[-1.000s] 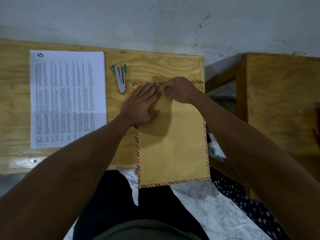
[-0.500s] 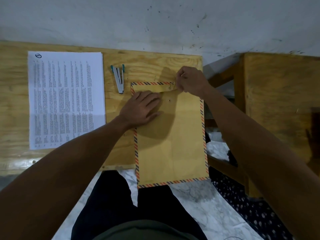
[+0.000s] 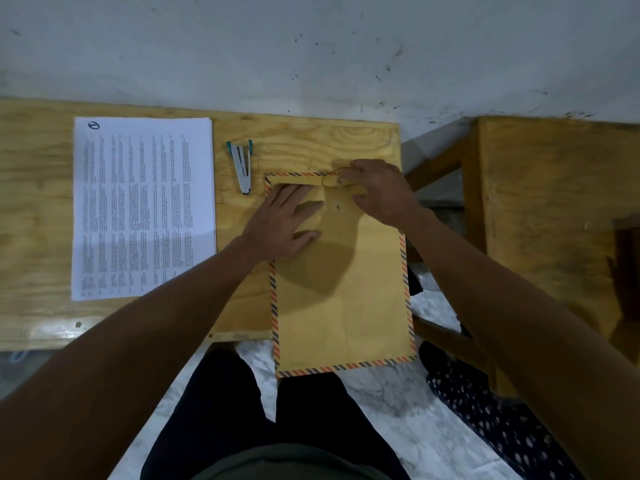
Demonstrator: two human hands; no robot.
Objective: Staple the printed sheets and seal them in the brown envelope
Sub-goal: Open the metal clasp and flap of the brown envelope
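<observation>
While the pale plywood bench (image 3: pixel 304 140) runs along the grey wall, a stack of white printed sheets (image 3: pixel 142 206) lies flat on its left part, covered in columns of small text with a round black mark at the far left corner. Just right of the stack, apart from it, a small silver stapler with teal tips (image 3: pixel 242 166) lies on the wood, its teal end toward the wall. Right of the stapler lies the brown paper envelope with an orange-and-dark striped border (image 3: pixel 341 289), its far part on the bench and its near end hanging past the bench's front edge over the person's lap. The left hand (image 3: pixel 284 223) presses flat on the envelope's upper left area, fingers straight and spread, so its grip holds nothing. A small metal eyelet (image 3: pixel 337 207) shows on the brown paper between the two hands. At the envelope's far edge, the right hand (image 3: pixel 379 192) has its grip pinched on the small brown flap tab (image 3: pixel 330 181), where a thin string loop shows. Farther right stands another wooden piece of furniture (image 3: pixel 554 209), well apart from the envelope.
</observation>
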